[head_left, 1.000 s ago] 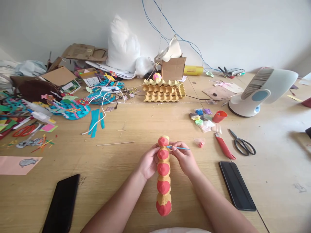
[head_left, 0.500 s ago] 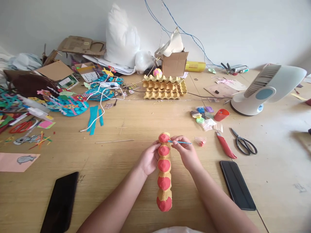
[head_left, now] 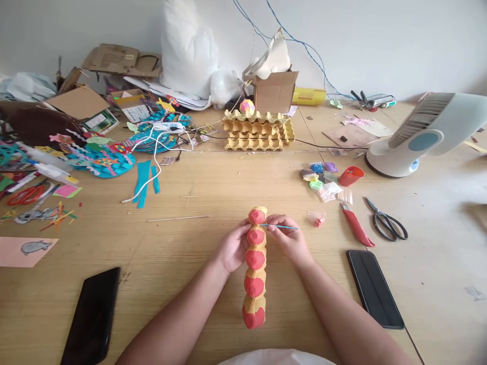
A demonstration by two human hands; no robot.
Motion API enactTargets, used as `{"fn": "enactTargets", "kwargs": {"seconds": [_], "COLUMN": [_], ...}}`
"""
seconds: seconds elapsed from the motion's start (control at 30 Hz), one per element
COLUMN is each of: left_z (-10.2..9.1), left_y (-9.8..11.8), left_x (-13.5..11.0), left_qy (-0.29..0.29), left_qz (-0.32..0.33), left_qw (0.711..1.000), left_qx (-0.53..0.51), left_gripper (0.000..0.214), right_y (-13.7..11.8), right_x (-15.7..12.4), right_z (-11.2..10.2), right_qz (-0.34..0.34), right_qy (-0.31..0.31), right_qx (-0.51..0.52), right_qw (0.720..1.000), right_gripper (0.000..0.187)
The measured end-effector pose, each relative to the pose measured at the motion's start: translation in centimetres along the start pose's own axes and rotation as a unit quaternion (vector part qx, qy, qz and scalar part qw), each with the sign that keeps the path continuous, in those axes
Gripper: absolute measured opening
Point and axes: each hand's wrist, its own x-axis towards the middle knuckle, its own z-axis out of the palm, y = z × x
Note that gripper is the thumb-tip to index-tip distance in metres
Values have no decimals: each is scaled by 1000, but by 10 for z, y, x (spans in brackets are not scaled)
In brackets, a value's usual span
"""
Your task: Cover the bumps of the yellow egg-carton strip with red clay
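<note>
A strip of egg carton [head_left: 255,274] with several red-painted bumps stands lengthwise on the wooden table in front of me. My left hand [head_left: 233,248] grips its upper part from the left side, fingers curled round it. My right hand [head_left: 289,241] pinches a thin blue paintbrush [head_left: 279,226], whose tip touches the strip between the top two red bumps. A small bag with something red [head_left: 316,218] lies just right of my right hand.
Black phones lie at the lower left [head_left: 93,319] and lower right [head_left: 375,289]. A red utility knife [head_left: 355,227], scissors [head_left: 386,220], a red cup [head_left: 350,176], colour packets [head_left: 319,177] and a white fan [head_left: 422,137] are to the right. Stacked egg cartons [head_left: 256,133] and craft clutter [head_left: 99,157] sit behind.
The view has shifted slightly; my hands and the strip stay together, with the brush tip still at the top bumps. No grip has changed.
</note>
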Motion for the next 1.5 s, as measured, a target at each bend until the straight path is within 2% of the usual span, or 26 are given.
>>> {"fn": "enactTargets", "kwargs": {"seconds": [0.13,0.3,0.43,0.97,1.27,1.5], "left_z": [0,-1,-3,-5,-3,0], "left_y": [0,0,-1,-5,-8,-7], "left_x": [-1,-1,-1,1,0,-1], "left_qy": [-1,-4,-1,-1,-5,9], "left_qz": [-3,0,1,11,20,25], "left_qw": [1000,999,997,999,999,1000], "left_qx": [18,52,73,48,28,14], "left_gripper": [16,10,9,18,15,14], "right_y": [1,1,0,10,7,6], "right_x": [3,3,4,11,8,5], "right_z": [-4,-6,-5,-3,2,-2], "right_qz": [0,38,34,54,0,3], "right_qy": [-10,-22,-20,13,38,5], "right_qx": [2,53,62,64,13,54], "right_qw": [1000,998,997,996,999,999], "right_gripper": [33,33,35,45,43,36]}}
